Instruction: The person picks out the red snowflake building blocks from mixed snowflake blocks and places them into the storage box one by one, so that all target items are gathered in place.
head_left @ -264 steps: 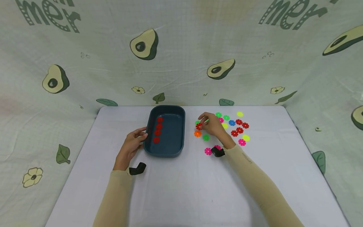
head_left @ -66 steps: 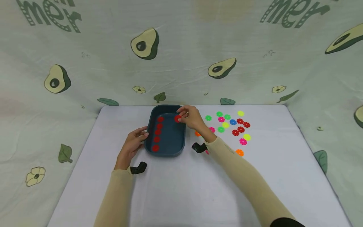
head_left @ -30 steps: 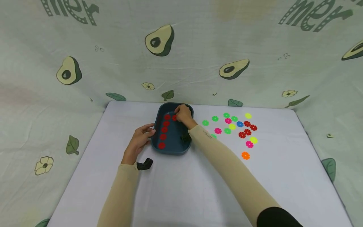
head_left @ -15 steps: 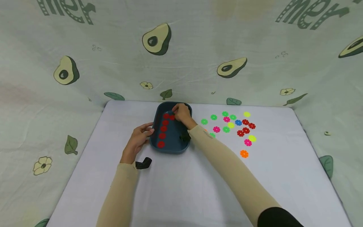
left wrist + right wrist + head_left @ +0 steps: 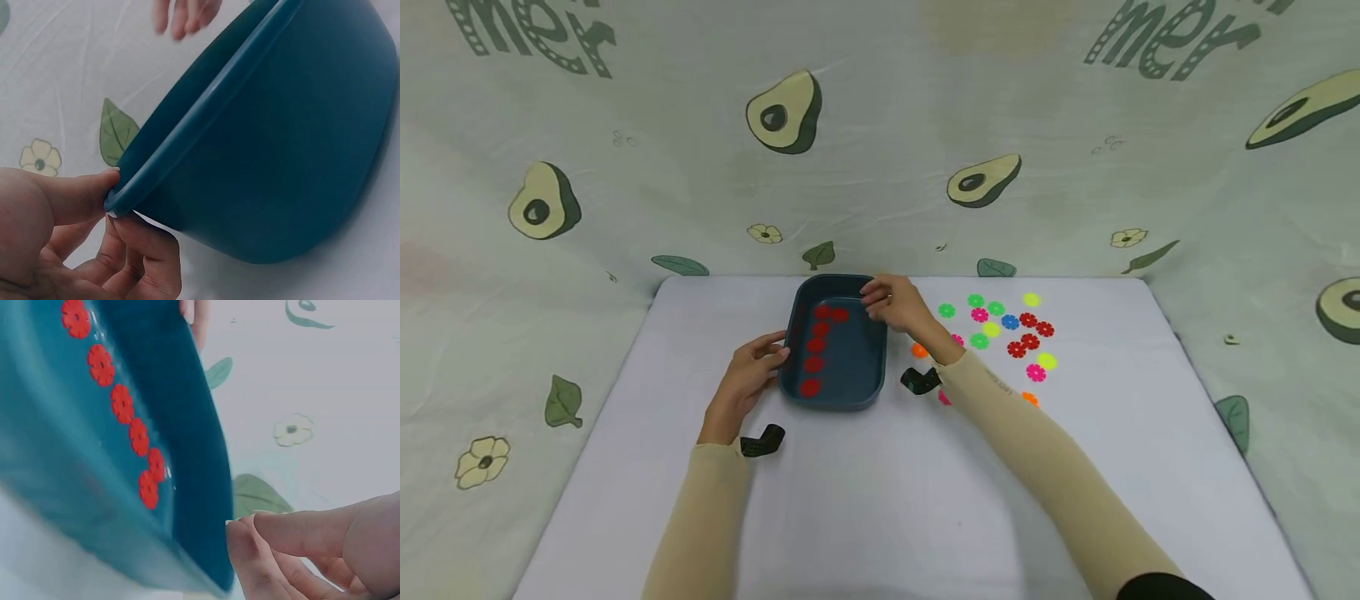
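A dark blue rectangular tray [image 5: 857,367] stands at the back of the table. My left hand [image 5: 745,382] grips its left rim, thumb over the edge and fingers beneath, as the left wrist view shows at the rim [image 5: 187,119]. Inside, several red flower-shaped discs [image 5: 816,345] run in a column along the left side. One more red disc [image 5: 149,489] lies beside the far end of that column. My right hand [image 5: 898,307] hovers at the tray's right rim, fingers loosely bent and holding nothing; in the right wrist view its fingertips [image 5: 240,540] are close to the rim.
Right of the tray lie scattered flower-shaped discs: green [image 5: 979,342], yellow [image 5: 1032,299], pink [image 5: 1036,372], blue [image 5: 1010,322], orange [image 5: 919,351] and several red ones [image 5: 1029,342]. Part of the scatter is behind my right forearm. A patterned cloth [image 5: 880,200] rises behind the white table [image 5: 850,500].
My right hand brought red discs from the scatter into the tray, lengthening the column and setting one beside its far end. It has let go and drawn back rightward. My left hand kept its grip.
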`<state>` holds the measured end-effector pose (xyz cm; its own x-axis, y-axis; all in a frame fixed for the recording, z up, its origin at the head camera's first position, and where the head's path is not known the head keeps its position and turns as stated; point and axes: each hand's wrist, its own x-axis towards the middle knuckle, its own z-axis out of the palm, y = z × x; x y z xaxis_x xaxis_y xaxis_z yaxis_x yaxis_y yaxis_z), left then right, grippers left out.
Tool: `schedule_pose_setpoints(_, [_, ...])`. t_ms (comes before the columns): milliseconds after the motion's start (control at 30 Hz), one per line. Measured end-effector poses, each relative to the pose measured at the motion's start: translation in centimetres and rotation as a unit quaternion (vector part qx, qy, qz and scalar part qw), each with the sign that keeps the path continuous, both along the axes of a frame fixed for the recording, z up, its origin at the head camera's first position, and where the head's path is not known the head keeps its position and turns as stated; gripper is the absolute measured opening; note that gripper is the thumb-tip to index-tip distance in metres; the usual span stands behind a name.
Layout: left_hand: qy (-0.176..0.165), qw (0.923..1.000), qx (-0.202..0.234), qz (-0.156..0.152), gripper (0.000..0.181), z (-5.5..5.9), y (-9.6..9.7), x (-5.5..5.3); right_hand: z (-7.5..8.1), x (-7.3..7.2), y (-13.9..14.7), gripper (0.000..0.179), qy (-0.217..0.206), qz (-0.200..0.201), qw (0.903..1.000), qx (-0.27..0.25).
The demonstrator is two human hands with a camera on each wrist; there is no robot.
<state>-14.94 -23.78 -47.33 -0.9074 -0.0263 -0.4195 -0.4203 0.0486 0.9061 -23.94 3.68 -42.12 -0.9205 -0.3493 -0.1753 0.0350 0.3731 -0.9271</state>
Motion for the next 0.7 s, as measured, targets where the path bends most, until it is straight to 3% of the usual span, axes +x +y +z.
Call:
schedule_pose_setpoints(300, [-0.001,0.9998,-0.02,-0.004,0.054,0.2,-0.7,0.7,-0.3,2.4,4.8,0.037,0.034,-0.009,0.9993,0.006])
schedule_pose_setpoints(700, [-0.006,0.9998,-0.016,-0.01,0.055,0.1,0.2,0.1,-2.5,4.2,14.8,0.039,0.034,-0.086,0.9953,0.028])
